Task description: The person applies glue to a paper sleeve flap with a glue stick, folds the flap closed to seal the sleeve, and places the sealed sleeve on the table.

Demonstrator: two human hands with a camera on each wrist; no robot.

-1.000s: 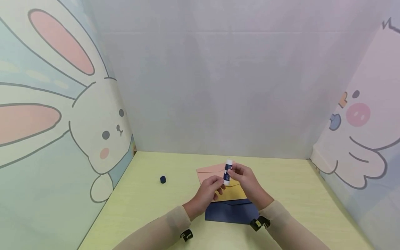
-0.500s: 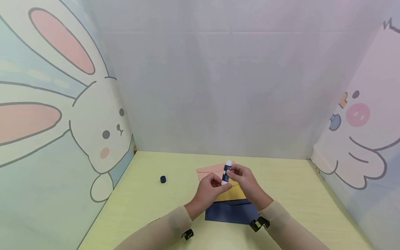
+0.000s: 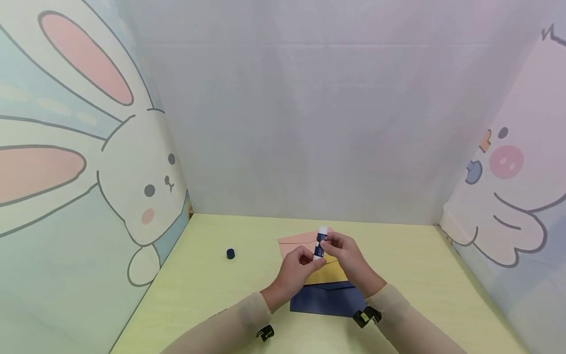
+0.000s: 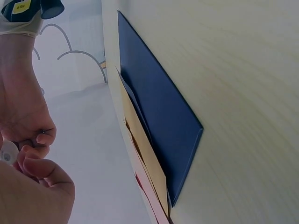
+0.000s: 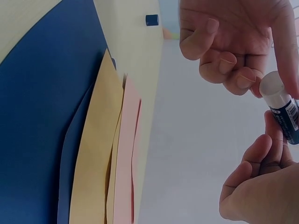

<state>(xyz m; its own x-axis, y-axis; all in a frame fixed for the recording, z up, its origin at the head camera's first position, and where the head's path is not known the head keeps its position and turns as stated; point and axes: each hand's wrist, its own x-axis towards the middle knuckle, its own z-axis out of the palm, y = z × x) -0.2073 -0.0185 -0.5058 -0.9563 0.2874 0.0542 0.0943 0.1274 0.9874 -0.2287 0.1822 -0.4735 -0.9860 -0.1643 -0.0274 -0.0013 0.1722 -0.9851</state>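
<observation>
Above the envelopes, a glue stick [image 3: 320, 243] with a navy label and white ends is held slightly tilted. My right hand [image 3: 349, 256] grips its barrel between thumb and fingers. The thumb and forefinger of my left hand [image 3: 294, 271] pinch its lower white end [image 5: 274, 88], which shows clearly in the right wrist view. In the left wrist view only that round white end [image 4: 8, 152] appears between the hands. Beneath lie overlapping envelopes: pink [image 3: 294, 242] at the back, yellow [image 3: 329, 276] in the middle and navy [image 3: 325, 301] in front.
A small dark blue cap [image 3: 231, 253] stands on the pale yellow table [image 3: 199, 275], left of the envelopes. A grey wall [image 3: 300, 137] rises behind the table, with cartoon-printed panels on both sides.
A second ago my left fingers were at the glue stick's lower end with the thumb higher; the thumb has since swung down and right around that end. The right hand has barely moved.
</observation>
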